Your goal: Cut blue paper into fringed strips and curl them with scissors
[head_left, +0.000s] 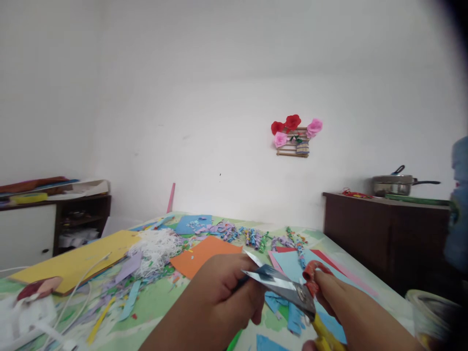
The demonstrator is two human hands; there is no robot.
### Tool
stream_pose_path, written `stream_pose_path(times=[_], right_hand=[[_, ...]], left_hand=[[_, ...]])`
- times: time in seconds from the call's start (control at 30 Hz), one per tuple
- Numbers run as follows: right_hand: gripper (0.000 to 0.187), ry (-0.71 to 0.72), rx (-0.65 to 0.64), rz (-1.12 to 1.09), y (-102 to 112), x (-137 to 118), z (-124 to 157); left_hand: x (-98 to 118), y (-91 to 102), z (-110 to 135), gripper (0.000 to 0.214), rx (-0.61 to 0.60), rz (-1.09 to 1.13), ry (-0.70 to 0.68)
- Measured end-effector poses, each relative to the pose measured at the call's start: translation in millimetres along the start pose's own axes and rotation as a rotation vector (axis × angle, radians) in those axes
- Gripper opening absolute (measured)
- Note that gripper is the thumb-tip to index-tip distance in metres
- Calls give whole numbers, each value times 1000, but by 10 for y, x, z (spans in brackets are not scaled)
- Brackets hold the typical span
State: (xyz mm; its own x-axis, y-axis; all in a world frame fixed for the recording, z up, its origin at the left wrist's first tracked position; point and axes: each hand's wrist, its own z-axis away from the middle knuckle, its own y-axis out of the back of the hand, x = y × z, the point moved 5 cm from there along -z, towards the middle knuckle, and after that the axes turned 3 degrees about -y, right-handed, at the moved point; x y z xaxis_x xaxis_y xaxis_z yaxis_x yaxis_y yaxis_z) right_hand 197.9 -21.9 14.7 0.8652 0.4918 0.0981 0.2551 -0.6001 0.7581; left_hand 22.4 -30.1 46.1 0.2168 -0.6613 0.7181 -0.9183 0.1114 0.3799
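Note:
My right hand (341, 295) grips a pair of scissors (288, 288) with one red and one yellow handle loop. The blades are parted and point left towards my left hand (228, 297). Closed in a pinch, my left hand holds a small piece of blue paper (268, 269), which shows between the blades; its other end is hidden by my fingers. Below the scissors lie cut scraps of blue paper (295, 319). Light blue sheets rest on red and pink paper (331, 263) behind my right hand.
An orange sheet (204, 253), tangled white string (155, 251) and yellow boards (84, 258) lie on the table, with rolled paper pieces (254, 237) along the back. A clear tub (431, 312) stands at right. Dark cabinets (358, 229) flank the table; one carries a pan (393, 185).

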Motion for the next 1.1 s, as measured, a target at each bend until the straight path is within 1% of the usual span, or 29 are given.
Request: stream_pose_path(times=[0.07,0.13,0.27,0.33,0.43,0.5,0.6,0.67,0.7,0.73,0.8,0.87,0.9,1.03,1.1], right_hand=[[53,3,-8,0,-19,-8,-3],[49,-16,-23,0,-30,-8,-7],[42,-63,-42,-21,3,-14,-25],[41,-78,-51,-36,34,-22,-40],[40,-90,-60,-3,53,-10,-58],[47,-47,-11,51,48,8,-53],[66,86,142,124,21,42,-3],[71,156,194,157,-12,65,40],[72,171,193,177,-25,73,54],[71,187,161,183,-41,71,62],[69,174,68,159,-53,66,62],[70,142,-21,83,-44,46,53],[72,115,-46,39,-31,38,47],[66,33,-83,-103,25,-8,23],[61,23,-85,-156,52,-38,13]], left_hand=[[-7,13,-14,28,6,25,1],[-21,27,-31,28,-9,45,18],[-35,13,-51,26,-108,110,64],[-32,-8,-49,21,-140,173,98],[-27,-32,-35,15,-123,258,167],[-16,-21,-26,17,-73,227,185],[18,17,-15,24,7,131,136],[37,29,-2,24,32,106,90],[42,29,7,24,35,98,75],[44,27,16,24,34,83,69],[45,17,33,24,16,45,77],[50,16,42,25,2,7,99],[55,16,43,25,-9,-7,113],[79,16,41,25,-51,-79,172],[100,6,42,25,-62,-100,184]])
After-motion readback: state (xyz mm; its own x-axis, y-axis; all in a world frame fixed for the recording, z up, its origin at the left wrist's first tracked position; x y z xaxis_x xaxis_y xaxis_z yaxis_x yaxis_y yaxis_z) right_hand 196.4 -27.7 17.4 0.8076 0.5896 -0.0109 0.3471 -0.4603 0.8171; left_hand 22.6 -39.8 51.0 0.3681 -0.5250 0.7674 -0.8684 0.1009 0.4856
